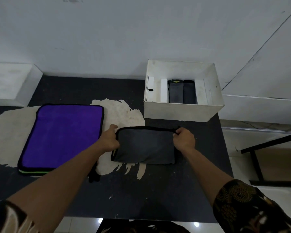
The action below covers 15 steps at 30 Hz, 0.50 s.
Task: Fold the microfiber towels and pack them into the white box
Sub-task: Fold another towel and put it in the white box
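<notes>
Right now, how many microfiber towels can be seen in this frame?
5: two folded grey towels in the white cardboard box, one dark grey towel held by left hand and right hand, a flat purple towel at left, a green towel edge under it. More may hide beneath.

Grey towel (144, 145), pinched by fingers (176, 132) of right hand (184, 140) and left hand (110, 140): soft matt cloth, black edging. Left of left fingers, purple towel (62, 135): plush matt cloth. Beyond right fingers, white box (183, 111): scuffed matt card.
</notes>
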Each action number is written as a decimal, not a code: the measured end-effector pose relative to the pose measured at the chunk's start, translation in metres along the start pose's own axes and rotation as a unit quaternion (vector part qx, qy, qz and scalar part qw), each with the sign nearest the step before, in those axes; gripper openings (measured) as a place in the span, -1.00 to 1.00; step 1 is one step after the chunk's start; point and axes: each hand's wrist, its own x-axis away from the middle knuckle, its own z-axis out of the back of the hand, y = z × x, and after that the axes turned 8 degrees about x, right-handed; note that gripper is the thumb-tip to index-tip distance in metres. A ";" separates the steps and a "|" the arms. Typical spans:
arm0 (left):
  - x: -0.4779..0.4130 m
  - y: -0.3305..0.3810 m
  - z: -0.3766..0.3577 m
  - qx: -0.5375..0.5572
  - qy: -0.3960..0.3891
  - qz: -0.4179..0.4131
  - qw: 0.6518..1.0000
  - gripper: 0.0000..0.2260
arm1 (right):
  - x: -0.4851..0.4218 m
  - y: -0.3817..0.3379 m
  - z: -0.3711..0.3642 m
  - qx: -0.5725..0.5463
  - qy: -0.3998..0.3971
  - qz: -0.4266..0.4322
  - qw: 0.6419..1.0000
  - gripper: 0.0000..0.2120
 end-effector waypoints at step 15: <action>0.037 -0.020 -0.021 -0.061 -0.017 -0.062 0.996 -0.05 | 0.076 0.012 -0.013 -0.008 -0.069 0.051 0.996 -0.33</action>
